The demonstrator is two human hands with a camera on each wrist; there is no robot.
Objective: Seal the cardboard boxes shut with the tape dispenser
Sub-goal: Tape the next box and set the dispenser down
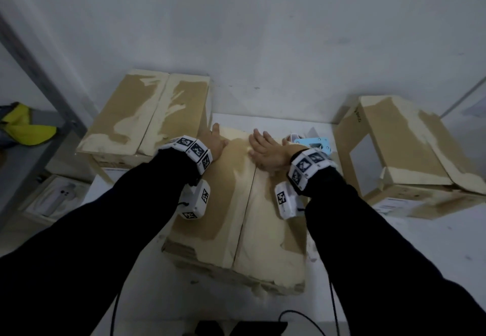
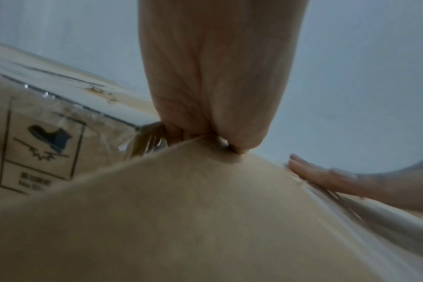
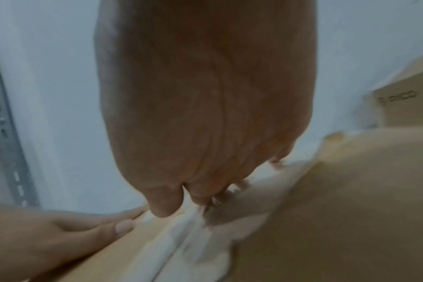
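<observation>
- Currently, flap closing is the step in hand: the left hand (image 1: 214, 142) and the right hand (image 1: 265, 149) press flat, fingers straight, on the far end of the centre box (image 1: 244, 214), gripping nothing.
- Its centre seam appears untaped.
- Next, one hand likely must hold the flaps down while the other fetches the blue tape dispenser (image 1: 311, 143), lying just right of the box's far end.
- Around: a closed box (image 1: 147, 114) far left, an open-flapped box (image 1: 405, 151) right. Nothing blocks the reach.

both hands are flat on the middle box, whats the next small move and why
Probably keep the left hand pressing the middle box flaps down and reach the right hand to the blue tape dispenser just beyond it; the centre seam looks untaped.
</observation>
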